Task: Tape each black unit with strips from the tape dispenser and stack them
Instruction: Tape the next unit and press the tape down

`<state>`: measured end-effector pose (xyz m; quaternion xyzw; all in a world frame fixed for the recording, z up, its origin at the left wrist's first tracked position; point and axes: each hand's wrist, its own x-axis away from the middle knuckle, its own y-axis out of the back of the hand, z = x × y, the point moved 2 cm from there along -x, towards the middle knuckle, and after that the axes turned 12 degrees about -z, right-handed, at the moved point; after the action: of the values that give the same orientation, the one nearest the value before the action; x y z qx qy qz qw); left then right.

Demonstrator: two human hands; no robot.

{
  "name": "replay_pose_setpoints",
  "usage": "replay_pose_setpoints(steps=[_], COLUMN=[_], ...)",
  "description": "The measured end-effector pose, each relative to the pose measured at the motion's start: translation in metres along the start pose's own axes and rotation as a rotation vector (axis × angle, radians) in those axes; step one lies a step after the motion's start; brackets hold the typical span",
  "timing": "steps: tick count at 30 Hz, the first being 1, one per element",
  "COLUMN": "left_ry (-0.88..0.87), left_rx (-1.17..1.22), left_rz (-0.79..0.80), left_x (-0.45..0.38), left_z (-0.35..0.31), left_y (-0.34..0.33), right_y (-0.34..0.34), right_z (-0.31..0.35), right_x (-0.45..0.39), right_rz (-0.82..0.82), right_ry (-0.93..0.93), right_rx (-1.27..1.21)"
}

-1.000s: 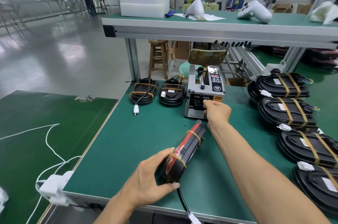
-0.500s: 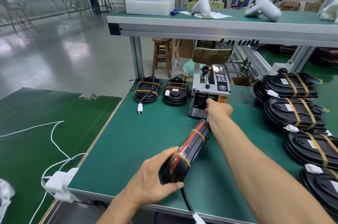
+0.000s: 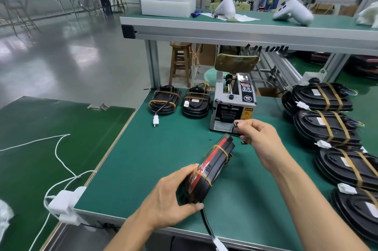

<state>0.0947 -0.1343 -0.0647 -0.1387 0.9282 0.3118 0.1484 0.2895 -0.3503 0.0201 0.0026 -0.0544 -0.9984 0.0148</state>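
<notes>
A black unit (image 3: 210, 171) with a red face stands on edge on the green counter (image 3: 143, 160), two tan tape bands round it and its black cord trailing off the near edge. The grey tape dispenser (image 3: 233, 105) sits upright behind it (roll on top). Two taped units (image 3: 180, 101) lie left of it; a row of stacked ones (image 3: 331, 128) lies right.

Green bench (image 3: 143, 168): tape dispenser (image 3: 233, 107), two taped units (image 3: 180, 101) beside it, taped row (image 3: 331, 128) right.

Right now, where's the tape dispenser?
Head view, centre: tape dispenser stands on the green bench, right of two black units, just beyond the right hand.
</notes>
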Motion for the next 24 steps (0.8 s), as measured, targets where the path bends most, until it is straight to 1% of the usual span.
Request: replay_pose_setpoints(steps=[3,5,14,24], left_ry=[-0.004,-0.006,-0.012,-0.025], left_rx=[-0.001,0.001,-0.006,-0.001], left_rz=[-0.002,-0.004,-0.006,-0.009], left_x=[0.0,0.0,0.0,0.0], left_z=[0.001,0.0,0.002,0.004], left_y=[0.0,-0.001,-0.001,-0.002], right_y=[0.008,0.01,0.009,0.005], right_z=[0.005,0.005,-0.004,-0.004], right_x=[0.012,0.015,0.011,0.007], right_rz=[0.148,0.194,0.26,0.252], right_ry=[0.053,0.054,0.051,0.076], right_rx=[0.078,0.104,0.119,0.162])
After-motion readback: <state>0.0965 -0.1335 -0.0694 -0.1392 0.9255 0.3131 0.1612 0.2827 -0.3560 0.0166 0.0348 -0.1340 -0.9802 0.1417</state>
